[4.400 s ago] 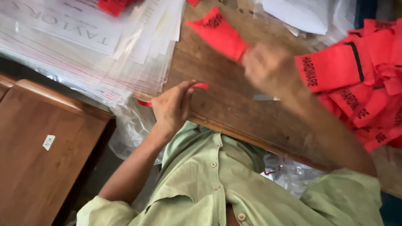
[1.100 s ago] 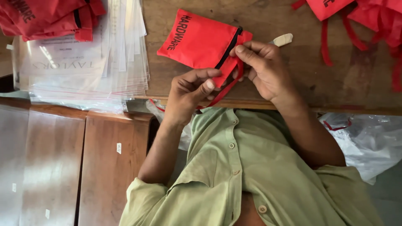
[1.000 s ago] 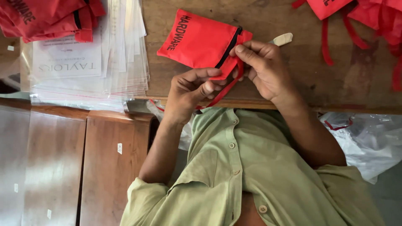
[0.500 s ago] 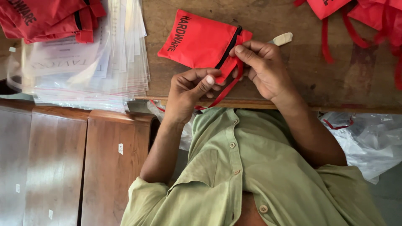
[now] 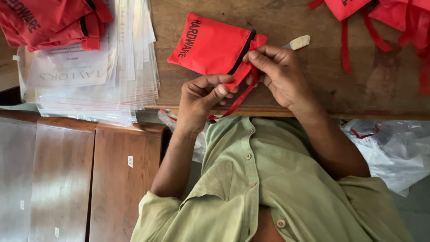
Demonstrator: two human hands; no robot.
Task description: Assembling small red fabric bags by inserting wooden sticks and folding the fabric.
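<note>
both hands (image 5: 242, 87) pinching red pouch (image 5: 214, 45) corner, near table edge (image 5: 358, 114)

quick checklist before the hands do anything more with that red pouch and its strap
1. Red pouch lying flat on the wooden table: ok.
2. Left hand pinching the red strap at the pouch corner: ok.
3. Right hand gripping the corner by the black zipper: ok.
4. Zipper fully closed: cannot tell.
5. Strap free of the table edge: not ok, it hangs over.
6. Stack of clear bags apart from the pouch: ok.
</note>
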